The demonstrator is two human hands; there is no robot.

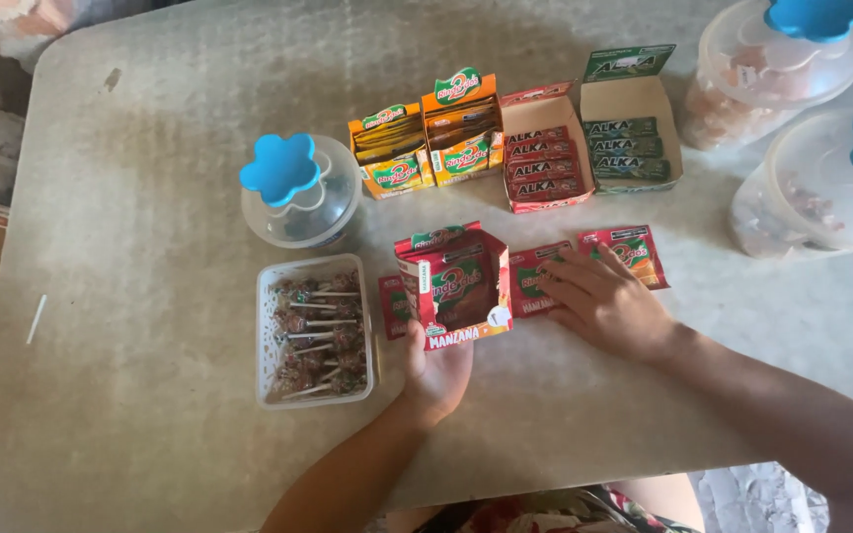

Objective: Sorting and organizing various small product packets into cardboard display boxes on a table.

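The red cardboard box point(456, 286) stands near the front middle of the table point(150, 197), tilted toward me with its open top showing. It is a small display carton of thin card, glossy, with green and white print and a flap folded up at the back. Inside I see only dark red shadow, so I cannot tell how full it is.

My left hand point(436, 370) holds this box from below; the palm is under its front edge and the thumb comes up along the left side. The forearm comes straight from my body.

My right hand point(604, 301) lies flat, fingers spread a little, pressing on flat red sachets point(584, 262) that lie just beside the box on the right. They are thin, shiny foil packets in rectangle shape. One more similar packet point(392, 306) shows out from the left side of the box.

To the left stands a white plastic tray point(267, 341), rectangular, full of lollipops point(318, 336) with thin pale sticks. Behind it is a round clear jar point(303, 202) with a blue flower-shaped lid knob.

Further back there are two orange boxes point(426, 138), one red open box point(545, 158) and one green-printed box point(634, 133), all cardboard. At the right edge lie two big clear containers point(812, 188) with blue knobs. The table surface is beige, matte and worn.
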